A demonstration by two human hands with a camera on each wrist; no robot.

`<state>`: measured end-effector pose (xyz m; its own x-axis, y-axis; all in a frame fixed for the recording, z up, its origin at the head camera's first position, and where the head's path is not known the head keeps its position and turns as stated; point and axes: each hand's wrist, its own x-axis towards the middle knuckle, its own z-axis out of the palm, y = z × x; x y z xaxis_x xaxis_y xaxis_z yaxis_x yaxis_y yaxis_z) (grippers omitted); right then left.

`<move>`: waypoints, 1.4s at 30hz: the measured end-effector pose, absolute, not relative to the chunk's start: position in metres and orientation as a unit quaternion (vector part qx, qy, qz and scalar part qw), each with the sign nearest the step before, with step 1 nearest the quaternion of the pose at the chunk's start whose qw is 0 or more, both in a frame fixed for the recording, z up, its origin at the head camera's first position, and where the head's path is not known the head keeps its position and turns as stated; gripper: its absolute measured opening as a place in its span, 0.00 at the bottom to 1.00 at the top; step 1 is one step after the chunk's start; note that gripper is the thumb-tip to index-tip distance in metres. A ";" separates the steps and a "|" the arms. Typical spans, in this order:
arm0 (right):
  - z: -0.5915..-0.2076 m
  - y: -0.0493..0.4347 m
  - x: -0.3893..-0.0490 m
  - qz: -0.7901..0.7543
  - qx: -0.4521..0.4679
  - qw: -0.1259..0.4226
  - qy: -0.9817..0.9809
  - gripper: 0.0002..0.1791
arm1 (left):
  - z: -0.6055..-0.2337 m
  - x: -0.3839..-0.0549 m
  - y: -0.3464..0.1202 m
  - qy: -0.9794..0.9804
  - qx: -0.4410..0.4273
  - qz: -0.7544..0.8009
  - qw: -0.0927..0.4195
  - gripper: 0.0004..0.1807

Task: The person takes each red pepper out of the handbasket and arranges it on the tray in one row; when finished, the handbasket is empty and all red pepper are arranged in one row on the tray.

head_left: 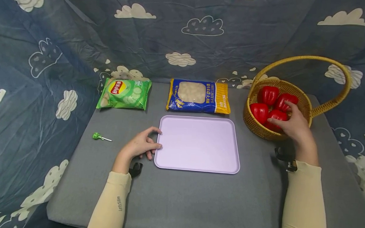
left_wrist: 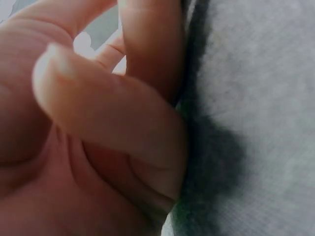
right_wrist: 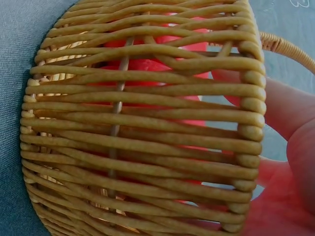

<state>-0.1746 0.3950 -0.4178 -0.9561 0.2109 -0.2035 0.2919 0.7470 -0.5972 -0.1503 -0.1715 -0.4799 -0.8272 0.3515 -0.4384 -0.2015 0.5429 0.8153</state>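
A woven basket (head_left: 255, 128) holds four glossy peppers (head_left: 259, 112), right hand (head_left: 296, 124) over them, grip unclear; left hand (head_left: 140, 143), loosely spread, touches a tray (head_left: 196, 144).

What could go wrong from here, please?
The right hand reaches over four closely packed peppers, so lifting one might dislodge a neighbour. It also crosses the rim of the basket, which could be nudged or tipped if the wrist catches it. The left hand is at the edge of the tray; a stray push might slide it into the pasta bag close behind.
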 end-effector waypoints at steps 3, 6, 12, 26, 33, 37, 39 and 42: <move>-0.418 0.394 -0.174 -0.322 0.139 0.068 0.934 0.59 | -0.480 -0.151 -0.172 0.829 0.041 0.472 0.296 0.32; -0.418 0.394 -0.174 -0.311 0.139 0.073 0.937 0.58 | -0.479 -0.151 -0.171 0.829 0.038 0.472 0.298 0.33; -0.419 0.394 -0.176 -0.275 0.132 0.083 0.949 0.55 | -0.480 -0.152 -0.171 0.823 0.041 0.481 0.298 0.33; -0.421 0.395 -0.175 -0.274 0.125 0.073 0.951 0.52 | -0.482 -0.152 -0.172 0.818 0.033 0.487 0.304 0.33; -0.423 0.394 -0.173 -0.279 0.124 0.069 0.950 0.50 | -0.482 -0.151 -0.172 0.818 0.028 0.484 0.308 0.33; -0.422 0.394 -0.175 -0.280 0.125 0.069 0.949 0.50 | -0.480 -0.151 -0.171 0.819 0.032 0.484 0.306 0.33; -0.422 0.394 -0.175 -0.279 0.124 0.067 0.950 0.49 | -0.480 -0.150 -0.171 0.819 0.033 0.484 0.305 0.33; -0.422 0.394 -0.175 -0.282 0.127 0.066 0.949 0.49 | -0.480 -0.150 -0.171 0.820 0.032 0.483 0.305 0.33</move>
<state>-0.1748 0.3938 -0.4224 -0.9590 0.2036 -0.1970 0.2781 0.8091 -0.5177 -0.1504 -0.1715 -0.4796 -0.8117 0.3474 -0.4696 -0.2419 0.5319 0.8115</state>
